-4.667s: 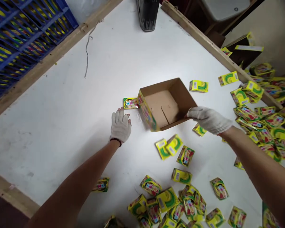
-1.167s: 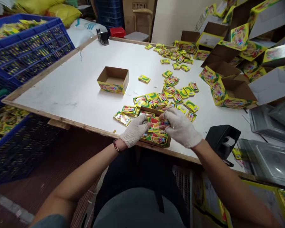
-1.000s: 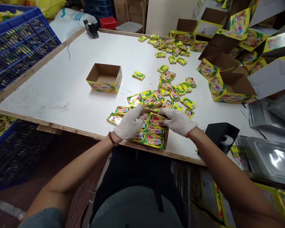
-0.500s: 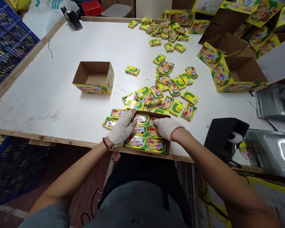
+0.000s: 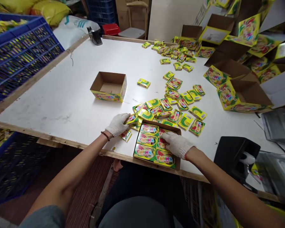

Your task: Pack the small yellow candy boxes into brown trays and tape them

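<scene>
My left hand [image 5: 118,124], in a white knitted glove, grips a small yellow-green box [image 5: 132,119] printed with fruit. Another small box [image 5: 126,135] lies just below its fingers. At the table's front edge stands an open carton [image 5: 178,164] filled with rows of small "TWINS" boxes [image 5: 144,151]. My right hand [image 5: 179,145], gloved too, rests over the carton's right side, its fingertips on the packed boxes. It grips nothing that I can see. A loose pile of similar boxes [image 5: 176,116] spreads behind the carton.
An open carton [image 5: 109,96] stands at the table's middle left. More small boxes [image 5: 173,52] lie at the back. Open cartons [image 5: 242,95] crowd the right side, near a black tape dispenser [image 5: 232,158]. Blue crates [image 5: 26,57] stand at the left.
My left hand has moved left off the packed carton and taken hold of a small box beside it. My right hand stays on the carton. The camera view has shifted.
</scene>
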A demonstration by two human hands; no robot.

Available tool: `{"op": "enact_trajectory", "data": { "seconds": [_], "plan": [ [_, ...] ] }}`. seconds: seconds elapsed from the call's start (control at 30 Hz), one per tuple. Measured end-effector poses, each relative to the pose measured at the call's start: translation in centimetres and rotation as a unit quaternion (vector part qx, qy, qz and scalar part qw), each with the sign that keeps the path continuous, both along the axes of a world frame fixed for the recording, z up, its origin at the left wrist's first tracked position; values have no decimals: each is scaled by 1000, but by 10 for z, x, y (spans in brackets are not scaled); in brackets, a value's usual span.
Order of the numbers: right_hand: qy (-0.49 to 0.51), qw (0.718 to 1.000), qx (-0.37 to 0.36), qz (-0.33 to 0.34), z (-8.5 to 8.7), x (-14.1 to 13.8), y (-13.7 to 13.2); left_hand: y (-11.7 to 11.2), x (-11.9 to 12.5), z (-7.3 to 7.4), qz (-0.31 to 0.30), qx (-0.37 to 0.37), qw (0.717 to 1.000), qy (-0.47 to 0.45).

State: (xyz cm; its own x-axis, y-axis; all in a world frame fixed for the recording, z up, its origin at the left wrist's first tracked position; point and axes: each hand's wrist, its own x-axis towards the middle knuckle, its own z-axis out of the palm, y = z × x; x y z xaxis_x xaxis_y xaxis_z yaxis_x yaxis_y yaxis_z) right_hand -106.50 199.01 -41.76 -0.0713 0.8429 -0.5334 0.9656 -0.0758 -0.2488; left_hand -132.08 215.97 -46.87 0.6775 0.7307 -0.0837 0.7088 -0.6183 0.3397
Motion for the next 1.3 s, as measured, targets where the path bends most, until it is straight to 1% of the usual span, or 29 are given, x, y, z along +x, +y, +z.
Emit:
{"op": "enact_trajectory", "data": {
  "seconds": [0.03,0.07,0.13,0.17,0.2,0.23,0.3,0.37,0.4,0.47,0.53,0.57,0.63,0.7,0.8,0.87,0.93,0.97,1.03,1.1,1.17,1.23,1.3],
  "plan": [
    [28,998,43,-22,2,3,0,-5,4,6,6,25,999,-26],
    [55,993,99,-42,5,4,1,-12,9,15,-2,53,997,-48],
    [99,968,221,-65,17,6,7,-29,27,36,-62,98,991,-71],
    [107,957,261,-67,24,6,11,-38,38,46,-103,109,986,-73],
    [104,955,273,-61,32,6,17,-48,50,56,-141,112,981,-70],
    [92,961,255,-51,39,7,22,-58,61,63,-171,110,977,-67],
    [55,984,166,-32,51,11,31,-76,81,69,-204,98,972,-68],
    [12,996,83,-26,56,20,35,-85,91,66,-199,83,972,-93],
    [-13,997,63,-34,55,25,34,-86,92,61,-182,76,974,-115],
    [-70,994,53,-67,49,36,32,-80,84,49,-125,70,976,-162],
    [-108,987,61,-100,40,42,28,-66,65,36,-56,73,978,-190],
    [-112,985,67,-110,36,43,26,-58,52,30,-26,75,979,-188],
    [-106,986,65,-109,31,40,25,-43,24,21,9,73,986,-153],
    [-104,989,46,-96,28,33,26,-34,-3,15,11,57,994,-89],
    [-119,989,30,-78,21,24,25,-35,-33,9,-34,21,999,19],
    [-148,986,39,-64,15,19,19,-39,-42,2,-63,7,996,69],
    [-189,979,74,-34,9,16,10,-43,-44,-6,-68,5,994,82],
    [-208,973,97,-19,7,14,5,-43,-44,-10,-56,7,995,79],
    [-231,963,137,15,4,9,-4,-45,-43,-16,-13,12,998,59],
    [-240,961,129,46,4,2,-7,-47,-42,-16,42,17,999,17],
    [-237,965,89,70,6,-4,-5,-55,-41,-11,95,15,994,-58],
    [-233,968,57,74,8,-10,0,-68,-40,0,144,-11,977,-155],
    [-230,969,48,73,10,-12,5,-85,-34,13,167,-61,953,-245]
  ]
}}
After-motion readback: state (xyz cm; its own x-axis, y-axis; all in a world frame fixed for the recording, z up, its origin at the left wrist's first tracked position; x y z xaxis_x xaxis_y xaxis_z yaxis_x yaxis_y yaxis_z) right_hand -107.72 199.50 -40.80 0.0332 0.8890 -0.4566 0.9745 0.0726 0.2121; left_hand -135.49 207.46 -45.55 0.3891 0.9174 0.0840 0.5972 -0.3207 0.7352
